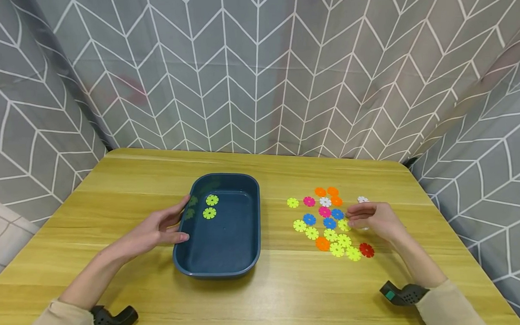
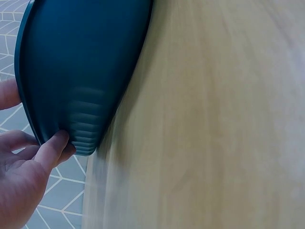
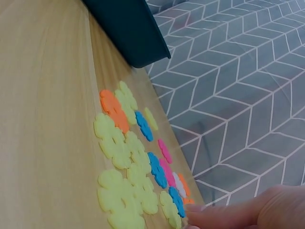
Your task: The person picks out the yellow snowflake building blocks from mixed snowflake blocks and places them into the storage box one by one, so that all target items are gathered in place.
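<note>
A dark blue plastic tub (image 1: 223, 274) stands on the table. My left hand (image 1: 165, 225) grips its left wall, thumb over the rim and the other fingers along the outside; the left wrist view shows those fingers against the tub's outer side (image 2: 86, 62). Two yellow-green flower-shaped plastic discs, one of them the nearer disc (image 1: 209, 213), lie inside. On the right, my right hand (image 1: 380, 220) hovers at the edge of a spread of similar discs, fingertips beside a yellow-green disc (image 1: 343, 225) and a blue disc (image 1: 337, 214). Nothing shows between its fingers.
The loose discs include several orange ones, such as an orange disc (image 1: 322, 244), pink ones, white ones and a red disc (image 1: 366, 250). The wooden table (image 1: 286, 286) ends at a grey patterned curtain (image 1: 257, 86) behind and at both sides.
</note>
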